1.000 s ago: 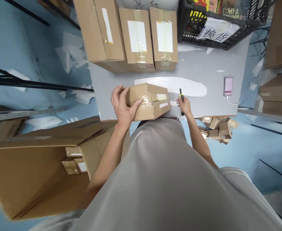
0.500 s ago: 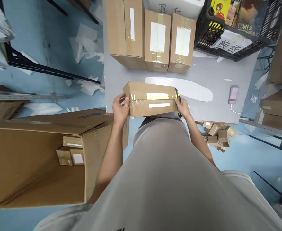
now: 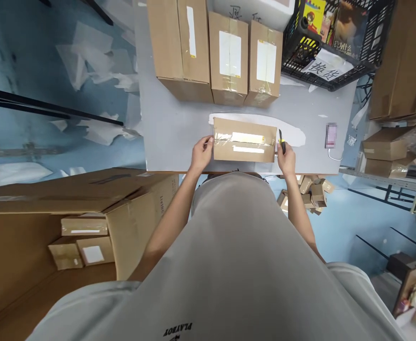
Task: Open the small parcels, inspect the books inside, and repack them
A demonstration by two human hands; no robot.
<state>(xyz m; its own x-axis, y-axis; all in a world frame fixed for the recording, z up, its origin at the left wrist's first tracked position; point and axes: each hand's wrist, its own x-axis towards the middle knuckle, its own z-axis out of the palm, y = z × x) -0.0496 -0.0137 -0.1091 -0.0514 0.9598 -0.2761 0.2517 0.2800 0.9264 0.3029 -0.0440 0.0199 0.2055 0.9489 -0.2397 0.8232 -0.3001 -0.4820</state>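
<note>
In the head view a taped cardboard box (image 3: 245, 155) with white and yellow label strips is at the near side of the grey table (image 3: 179, 137). My left hand (image 3: 201, 154) pinches its left end, thumb and fingers closed on the edge. My right hand (image 3: 286, 160) is at the box's right end, gripping a black and yellow utility knife (image 3: 282, 143) that points away from me. Part of the right fingers lies behind the box's edge. A long white paper sheet (image 3: 293, 135) lies beneath and behind the box.
Three taped cartons (image 3: 228, 61) stand at the table's back, beside a black crate (image 3: 332, 85) of books. A phone (image 3: 330, 136) with a cable lies right. A large open carton (image 3: 140, 237) holding smaller boxes stands left; small boxes (image 3: 314, 194) are heaped beyond the near edge.
The box has come down level onto the table and shifted right, with both hands moving along with it. The utility knife is still in my right hand. My view has shifted slightly.
</note>
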